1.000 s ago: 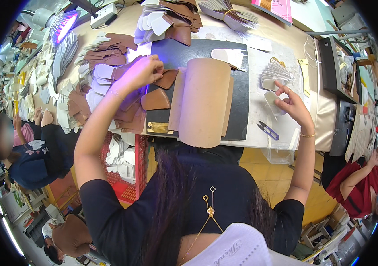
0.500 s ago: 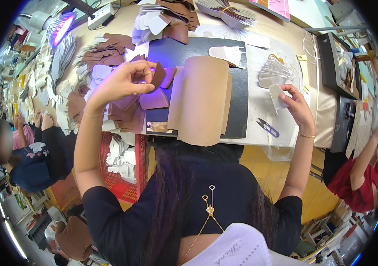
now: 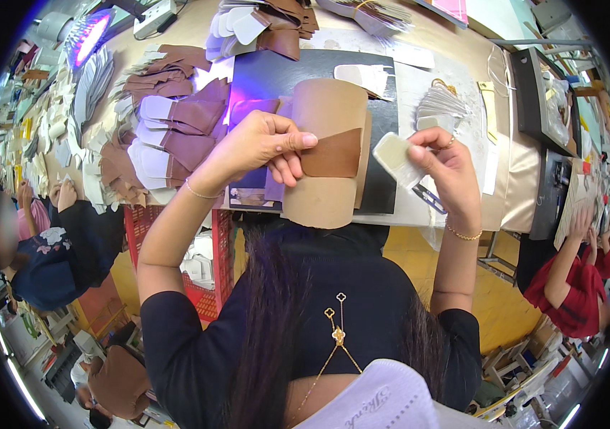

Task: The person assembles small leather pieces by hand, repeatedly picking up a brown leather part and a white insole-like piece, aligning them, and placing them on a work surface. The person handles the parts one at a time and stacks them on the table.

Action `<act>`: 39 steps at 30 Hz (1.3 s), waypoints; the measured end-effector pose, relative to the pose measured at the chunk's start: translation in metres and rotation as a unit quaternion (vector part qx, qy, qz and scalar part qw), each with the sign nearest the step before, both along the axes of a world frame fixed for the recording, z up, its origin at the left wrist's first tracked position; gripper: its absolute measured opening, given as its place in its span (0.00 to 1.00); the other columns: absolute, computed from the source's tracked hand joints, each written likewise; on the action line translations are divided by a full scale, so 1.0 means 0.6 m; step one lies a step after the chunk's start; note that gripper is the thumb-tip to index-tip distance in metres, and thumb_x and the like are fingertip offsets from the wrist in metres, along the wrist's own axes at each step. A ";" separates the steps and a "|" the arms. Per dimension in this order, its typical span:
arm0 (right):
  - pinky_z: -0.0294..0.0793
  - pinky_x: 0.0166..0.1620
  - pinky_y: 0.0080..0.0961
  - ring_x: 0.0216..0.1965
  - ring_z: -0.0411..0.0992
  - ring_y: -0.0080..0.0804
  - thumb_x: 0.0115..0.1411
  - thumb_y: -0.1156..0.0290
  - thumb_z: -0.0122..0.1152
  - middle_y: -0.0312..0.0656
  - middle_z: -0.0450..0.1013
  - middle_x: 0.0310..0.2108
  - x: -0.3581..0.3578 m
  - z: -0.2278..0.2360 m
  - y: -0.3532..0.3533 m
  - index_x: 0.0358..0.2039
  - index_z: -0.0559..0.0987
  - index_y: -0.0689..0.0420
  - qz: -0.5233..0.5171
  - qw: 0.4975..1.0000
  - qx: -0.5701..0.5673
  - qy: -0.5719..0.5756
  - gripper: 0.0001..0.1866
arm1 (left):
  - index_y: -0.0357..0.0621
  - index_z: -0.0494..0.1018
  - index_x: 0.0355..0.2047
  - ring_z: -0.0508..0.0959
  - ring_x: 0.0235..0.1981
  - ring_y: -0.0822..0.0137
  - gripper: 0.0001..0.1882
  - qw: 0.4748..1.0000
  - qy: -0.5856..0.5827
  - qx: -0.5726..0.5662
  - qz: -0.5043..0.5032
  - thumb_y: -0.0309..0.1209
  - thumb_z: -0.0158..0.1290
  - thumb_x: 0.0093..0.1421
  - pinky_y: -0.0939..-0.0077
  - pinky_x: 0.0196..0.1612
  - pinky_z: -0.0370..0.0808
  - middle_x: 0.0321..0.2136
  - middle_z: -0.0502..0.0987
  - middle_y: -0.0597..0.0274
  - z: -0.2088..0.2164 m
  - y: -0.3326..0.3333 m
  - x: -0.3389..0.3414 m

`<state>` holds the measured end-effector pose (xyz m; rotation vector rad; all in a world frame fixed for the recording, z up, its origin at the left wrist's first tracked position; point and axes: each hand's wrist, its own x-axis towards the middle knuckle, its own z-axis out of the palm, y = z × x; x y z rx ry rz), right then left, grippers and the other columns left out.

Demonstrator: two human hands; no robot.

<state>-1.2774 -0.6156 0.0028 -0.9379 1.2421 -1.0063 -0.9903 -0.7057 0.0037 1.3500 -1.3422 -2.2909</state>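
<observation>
My left hand pinches one end of a brown leather piece, which lies across a tan curved form standing on a black mat. Fingers of my right hand close on a pale, rounded flat piece, held just right of the form. Thread snips with a dark blue handle show on the table beneath that hand, partly covered. To the left are brown leather pieces joined to white rounded ends, lying overlapped in a row.
A glowing lamp stands at far left. Further leather stacks and a banded bundle lie at the back. Fanned pale pieces and a black tray are on the right. A red crate sits below. Other people work on both sides.
My left hand has moved right and brought the brown leather piece down onto the curved form. My right hand has come left with the pale piece, nearer the form.
</observation>
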 end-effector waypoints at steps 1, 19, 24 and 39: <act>0.72 0.27 0.15 0.26 0.72 0.16 0.58 0.71 0.63 0.35 0.75 0.28 0.013 0.008 -0.003 0.36 0.78 0.62 0.032 0.999 0.020 -0.030 0.09 | 0.33 0.74 0.27 0.80 0.18 0.69 0.16 0.999 0.010 0.018 0.024 0.37 0.60 0.58 0.83 0.18 0.74 0.19 0.78 0.56 -0.001 0.006 0.004; 0.65 0.27 0.12 0.24 0.65 0.12 0.53 0.67 0.69 0.30 0.73 0.23 0.099 0.019 -0.095 0.29 0.80 0.61 0.198 0.964 -0.029 0.173 0.10 | 0.28 0.73 0.35 0.82 0.23 0.64 0.21 0.994 0.069 0.045 0.070 0.41 0.47 0.66 0.83 0.23 0.80 0.25 0.80 0.50 -0.013 0.023 0.023; 0.67 0.28 0.16 0.23 0.67 0.15 0.53 0.64 0.68 0.32 0.73 0.21 0.103 0.013 -0.095 0.28 0.81 0.61 0.197 0.961 -0.046 0.191 0.12 | 0.26 0.73 0.34 0.82 0.23 0.63 0.24 0.993 0.072 0.047 0.081 0.43 0.47 0.66 0.82 0.23 0.80 0.25 0.80 0.48 -0.012 0.025 0.024; 0.67 0.29 0.14 0.25 0.68 0.14 0.54 0.69 0.67 0.33 0.74 0.23 0.117 0.025 -0.087 0.28 0.80 0.62 0.181 0.946 -0.046 0.265 0.09 | 0.29 0.74 0.32 0.82 0.22 0.66 0.18 0.996 0.056 0.054 0.053 0.38 0.56 0.61 0.83 0.23 0.79 0.23 0.80 0.50 -0.013 0.022 0.023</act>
